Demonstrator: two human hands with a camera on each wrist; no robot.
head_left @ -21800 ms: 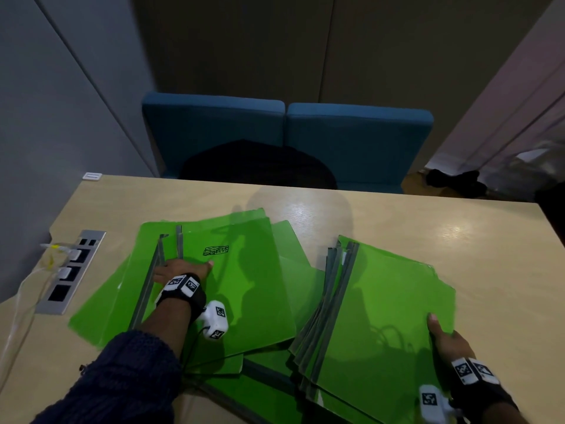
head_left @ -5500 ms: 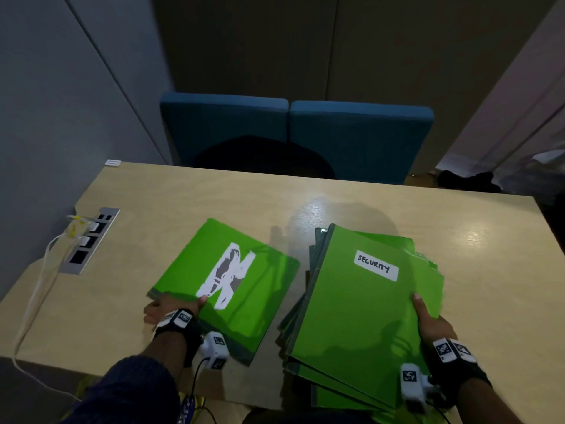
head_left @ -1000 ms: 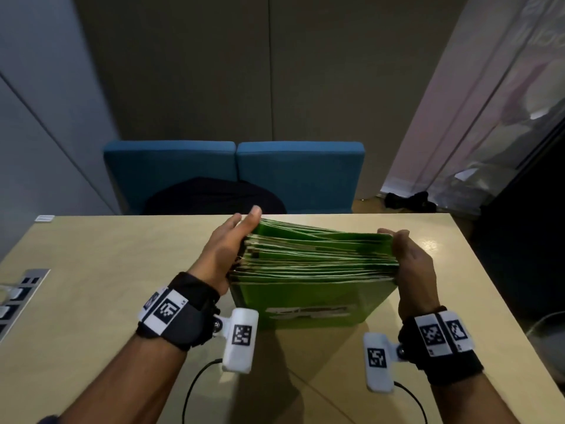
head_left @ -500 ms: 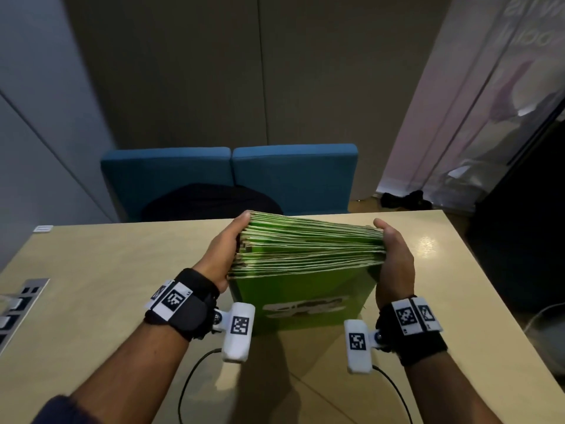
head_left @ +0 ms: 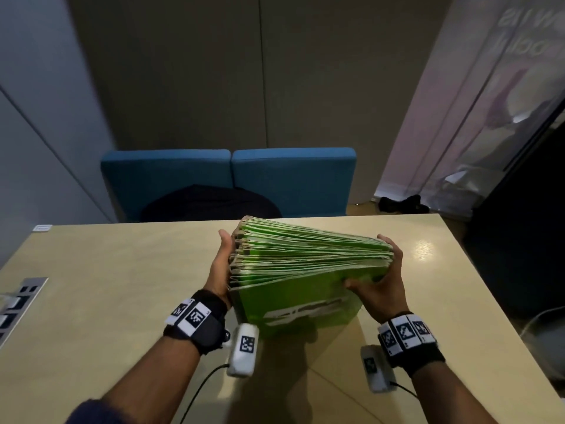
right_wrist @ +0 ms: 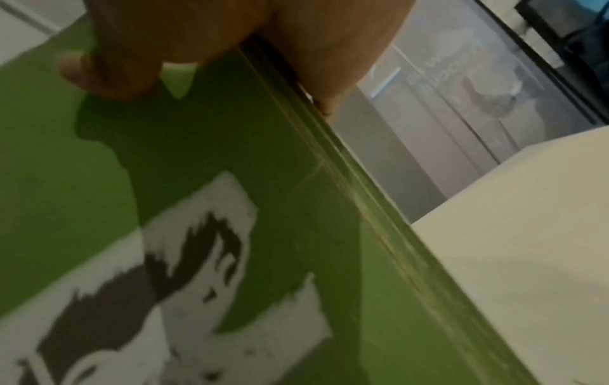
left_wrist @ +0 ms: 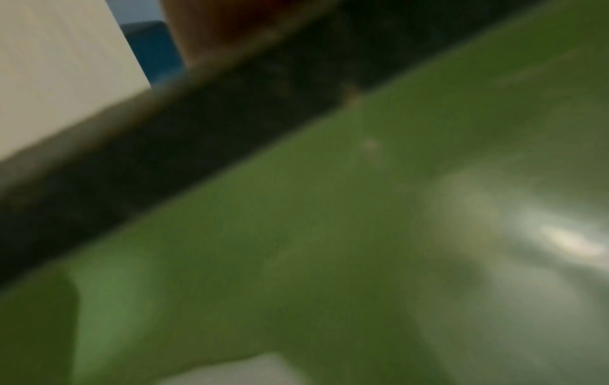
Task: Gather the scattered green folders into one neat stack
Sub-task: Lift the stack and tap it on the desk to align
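Note:
All the green folders (head_left: 305, 261) are in one stack stood on edge on the table, tilted toward me, edges up. My left hand (head_left: 220, 264) presses flat against the stack's left end, where the edges fan apart. My right hand (head_left: 380, 286) grips the right end, thumb (head_left: 354, 284) on the near cover and fingers over the top. The near cover's torn white label (right_wrist: 184, 286) shows in the right wrist view, with the thumb (right_wrist: 99, 75) above it. The left wrist view is a blur of green cover (left_wrist: 329, 247).
The light wooden table (head_left: 107, 286) has a metal socket panel (head_left: 18, 304) with plugs at its left edge. Two blue seats (head_left: 229, 182) with a dark bundle stand behind the far edge. A glass wall is at right.
The stack has tipped and turned a little, its left end now fanned wider. My right thumb has come onto the near cover; my left hand has flattened against the left end.

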